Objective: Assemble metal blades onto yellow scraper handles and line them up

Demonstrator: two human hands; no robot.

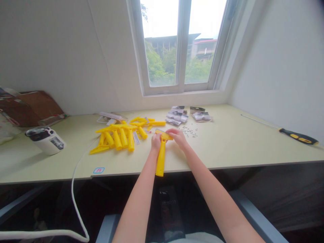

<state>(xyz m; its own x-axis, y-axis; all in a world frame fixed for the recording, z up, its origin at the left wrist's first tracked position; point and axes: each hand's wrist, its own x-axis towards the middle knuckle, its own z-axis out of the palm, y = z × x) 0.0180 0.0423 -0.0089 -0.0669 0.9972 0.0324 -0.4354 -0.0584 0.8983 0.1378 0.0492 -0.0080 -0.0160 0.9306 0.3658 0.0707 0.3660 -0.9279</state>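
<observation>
Both my hands are on one yellow scraper (161,158), whose thick handle points toward me past the table's front edge. My left hand (156,141) is closed around the left side of its head. My right hand (178,137) grips the right end of the head, fingers bent over it. A clear or grey strip shows along the head's far edge. To the left lies a pile of similar yellow scrapers (123,136), with a flat greyish blade piece (136,137) beside it. Small metal screws or nuts (188,131) are scattered right of my right hand.
Plastic packets (177,115) lie near the window, with more packets (201,116) beside them. A long screwdriver (298,136) rests at the right. On the left stand a white cup (47,141) and a brown box (37,108). A white cable (73,189) hangs over the table edge.
</observation>
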